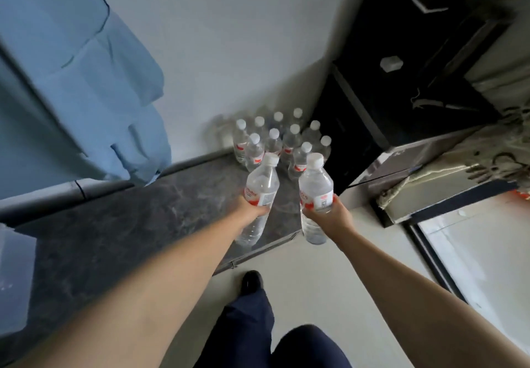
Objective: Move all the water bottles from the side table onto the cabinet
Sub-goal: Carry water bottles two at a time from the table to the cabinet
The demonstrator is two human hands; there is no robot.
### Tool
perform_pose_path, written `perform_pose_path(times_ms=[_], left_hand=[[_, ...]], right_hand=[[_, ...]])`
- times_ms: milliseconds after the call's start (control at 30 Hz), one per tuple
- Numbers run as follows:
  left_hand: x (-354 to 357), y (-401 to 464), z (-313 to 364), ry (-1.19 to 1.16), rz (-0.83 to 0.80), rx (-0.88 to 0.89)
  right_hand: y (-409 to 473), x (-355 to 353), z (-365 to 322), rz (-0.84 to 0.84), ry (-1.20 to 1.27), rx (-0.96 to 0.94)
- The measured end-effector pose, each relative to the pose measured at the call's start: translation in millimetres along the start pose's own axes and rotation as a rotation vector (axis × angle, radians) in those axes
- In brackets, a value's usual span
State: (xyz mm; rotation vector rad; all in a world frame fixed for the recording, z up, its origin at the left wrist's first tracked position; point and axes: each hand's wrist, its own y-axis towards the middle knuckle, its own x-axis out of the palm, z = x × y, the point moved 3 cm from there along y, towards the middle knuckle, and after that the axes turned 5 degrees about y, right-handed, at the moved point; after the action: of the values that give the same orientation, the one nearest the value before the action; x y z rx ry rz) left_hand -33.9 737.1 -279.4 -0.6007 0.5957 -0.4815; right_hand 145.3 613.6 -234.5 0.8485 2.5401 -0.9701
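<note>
Bare left hand (252, 210) and right hand (329, 215) each wrap curled fingers round a clear plastic water bottle's (259, 195) labelled waist; full, probably heavy, slick, over the dark marbled cabinet top (129, 224)

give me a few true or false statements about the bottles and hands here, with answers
1. Each hand holds a water bottle. True: the left hand grips the left bottle, the right hand grips the right bottle.
2. The held bottles have no caps. False: both have white caps.
3. A cluster of bottles stands on the dark marbled cabinet top by the wall. True.
4. The standing bottles lie on their sides. False: they are upright.
5. The left hand is open. False: it grips a bottle.
</note>
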Motion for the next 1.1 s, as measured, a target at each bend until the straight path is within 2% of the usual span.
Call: perform_pose_path(times_ms=[200,467,800,933,1100], left_hand=[[23.0,80.1,-4.3,-0.086,0.105,-0.043],[66.8,181.0,-20.5,-0.187,0.293,0.124],[93.4,230.3,-21.8,-0.354,0.525,0.250],[97.4,244.4,-32.5,-0.337,0.535,0.285],[95.6,249.5,-37.3,-0.259,0.431,0.310]], right_hand=[[93.1,46.0,10.9,-0.068,0.092,0.087],[212.0,122.0,47.0,-0.045,0.107,0.049],[273.3,159.9,59.4,-0.009,0.184,-0.032],[278.2,165.3,67.2,-0.052,0.208,-0.052],[278.1,156.8,67.5,-0.171,0.110,-0.022]])
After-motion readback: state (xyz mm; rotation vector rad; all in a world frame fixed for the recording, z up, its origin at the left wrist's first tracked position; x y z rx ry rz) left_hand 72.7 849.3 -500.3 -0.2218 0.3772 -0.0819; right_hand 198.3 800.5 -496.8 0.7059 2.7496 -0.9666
